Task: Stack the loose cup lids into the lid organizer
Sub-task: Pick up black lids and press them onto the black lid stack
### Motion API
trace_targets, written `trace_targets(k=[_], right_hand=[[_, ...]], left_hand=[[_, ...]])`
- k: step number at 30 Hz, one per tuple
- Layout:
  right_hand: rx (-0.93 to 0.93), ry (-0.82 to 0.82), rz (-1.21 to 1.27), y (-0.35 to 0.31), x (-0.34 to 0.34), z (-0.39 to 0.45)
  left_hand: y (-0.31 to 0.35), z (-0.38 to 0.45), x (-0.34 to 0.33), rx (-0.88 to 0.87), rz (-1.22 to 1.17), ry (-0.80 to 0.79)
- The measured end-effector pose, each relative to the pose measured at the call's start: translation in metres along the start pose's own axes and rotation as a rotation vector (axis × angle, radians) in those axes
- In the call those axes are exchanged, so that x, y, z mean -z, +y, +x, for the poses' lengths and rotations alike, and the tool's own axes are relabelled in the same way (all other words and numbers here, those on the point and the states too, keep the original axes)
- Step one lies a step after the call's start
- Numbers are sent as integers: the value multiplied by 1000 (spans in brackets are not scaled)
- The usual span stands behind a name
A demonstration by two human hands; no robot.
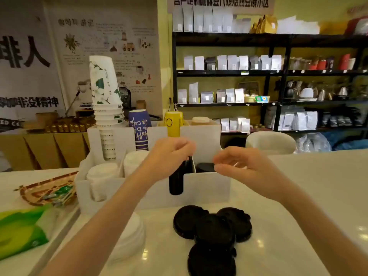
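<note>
Black plastic cup lids (212,232) are lying loose on the glossy white counter (310,196) just in front of the white plastic lid organizer (207,188), four or so overlapping in a clump. You are working above the organizer's right-hand front compartments, where a tall stack of black lids (176,182) is showing through a slot and another black lid (205,167) is sitting low in the next bay. Your left hand (171,154) is curling its fingers together at the top of that tall stack, apparently pinching it; your right hand (241,166) is hovering with thumb and forefinger nearly closed, though whether anything is between them I cannot tell. You seem to be seating a lid, so next you are likely reaching back for the loose clump and lifting one lid cleanly. Behind, a purple paper cup (139,126) is reading "Coffee", upside down.
</note>
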State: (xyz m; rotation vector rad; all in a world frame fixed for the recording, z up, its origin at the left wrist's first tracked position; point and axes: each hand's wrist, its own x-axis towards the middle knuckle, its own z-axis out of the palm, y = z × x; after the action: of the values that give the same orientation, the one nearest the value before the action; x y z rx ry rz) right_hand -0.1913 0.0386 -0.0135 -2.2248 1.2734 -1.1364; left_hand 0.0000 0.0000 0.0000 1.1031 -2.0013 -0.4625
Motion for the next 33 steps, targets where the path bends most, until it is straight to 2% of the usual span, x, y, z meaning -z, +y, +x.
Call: trace_targets(k=[9,15,21,33], right_hand=[[-225,-35,-26,57,-47,-39],[-349,-38,-38,73,-62,-48],[-399,-75,-70,79,-62,-50],[-293,42,-29,59,-53,-32]], left_hand=[[-58,-46,-69,132,68,-311],[-59,-67,-95,105,200,-458],[-56,-68,-97,72,206,-422],[-47,-55,-72,5,78,-223]])
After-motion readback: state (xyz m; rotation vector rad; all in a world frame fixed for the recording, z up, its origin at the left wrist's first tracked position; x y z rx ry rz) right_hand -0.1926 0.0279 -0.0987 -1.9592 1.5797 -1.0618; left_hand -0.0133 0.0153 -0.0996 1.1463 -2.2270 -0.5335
